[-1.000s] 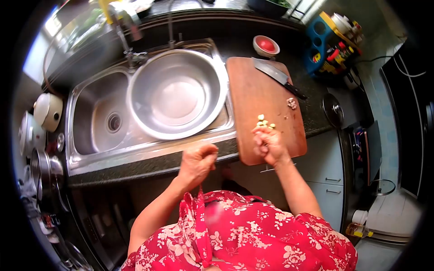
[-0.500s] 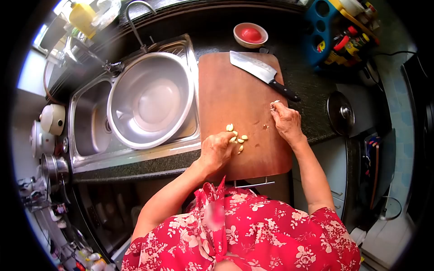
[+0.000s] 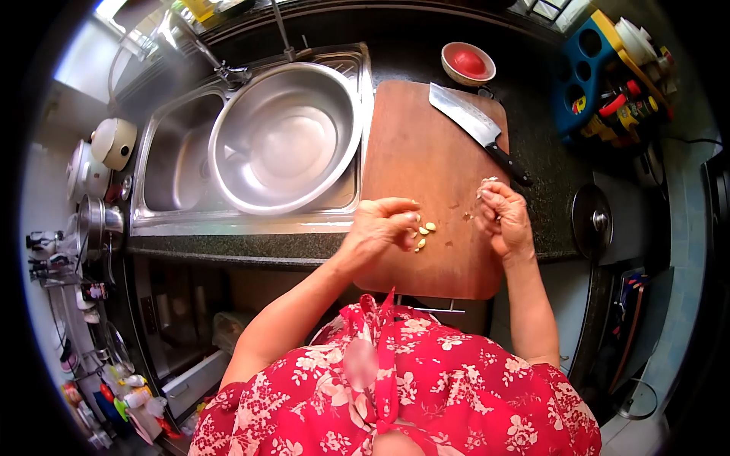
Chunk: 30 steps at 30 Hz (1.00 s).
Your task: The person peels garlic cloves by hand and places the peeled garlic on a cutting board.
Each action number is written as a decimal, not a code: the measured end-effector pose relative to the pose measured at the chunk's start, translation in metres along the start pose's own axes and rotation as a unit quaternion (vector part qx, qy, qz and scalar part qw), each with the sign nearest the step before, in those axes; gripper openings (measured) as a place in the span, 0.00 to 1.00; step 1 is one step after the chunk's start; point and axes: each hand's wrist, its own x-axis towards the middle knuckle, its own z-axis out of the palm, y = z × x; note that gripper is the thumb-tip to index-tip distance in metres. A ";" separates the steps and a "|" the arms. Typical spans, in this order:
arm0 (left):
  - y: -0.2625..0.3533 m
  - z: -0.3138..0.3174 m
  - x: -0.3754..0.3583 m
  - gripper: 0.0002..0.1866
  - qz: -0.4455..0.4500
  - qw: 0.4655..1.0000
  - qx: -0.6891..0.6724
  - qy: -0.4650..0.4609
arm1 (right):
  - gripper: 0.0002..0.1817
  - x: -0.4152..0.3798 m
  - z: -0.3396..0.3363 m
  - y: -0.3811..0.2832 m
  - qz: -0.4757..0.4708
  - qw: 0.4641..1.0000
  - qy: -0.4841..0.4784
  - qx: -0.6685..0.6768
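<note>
No writing is legible anywhere in the frame. The left hand [image 3: 382, 226], at frame centre, is loosely curled with its fingertips over the garlic cloves [image 3: 423, 232] lying on the wooden cutting board [image 3: 426, 152]. The right hand [image 3: 503, 219], right of centre, is closed around a scrap of garlic skin [image 3: 487, 182] at the board's right edge. A cleaver [image 3: 473, 126] lies on the board's upper right, above the right hand. A steel bowl [image 3: 285, 137] fills the sink [image 3: 163, 163] left of the board. A red bowl [image 3: 468, 63] stands on the dark worktop [image 3: 544, 144] above the board. The board's upper left area is bare.

A home kitchen: steel sink [image 3: 163, 163], cutting board [image 3: 426, 152], cleaver [image 3: 475, 125], pots [image 3: 95, 220].
</note>
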 end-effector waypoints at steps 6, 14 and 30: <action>0.007 0.026 -0.008 0.12 0.085 0.993 -0.086 -0.011 | 0.04 -0.011 0.054 0.035 -0.004 0.999 -0.036 0.022; 0.005 -0.010 -0.044 0.08 0.155 0.985 -0.034 0.069 | 0.05 -0.020 0.093 0.049 -0.027 0.983 -0.101 -0.150; -0.038 -0.118 -0.168 0.06 0.370 0.842 0.272 0.283 | 0.09 -0.046 0.215 0.134 0.011 0.842 -0.337 -0.421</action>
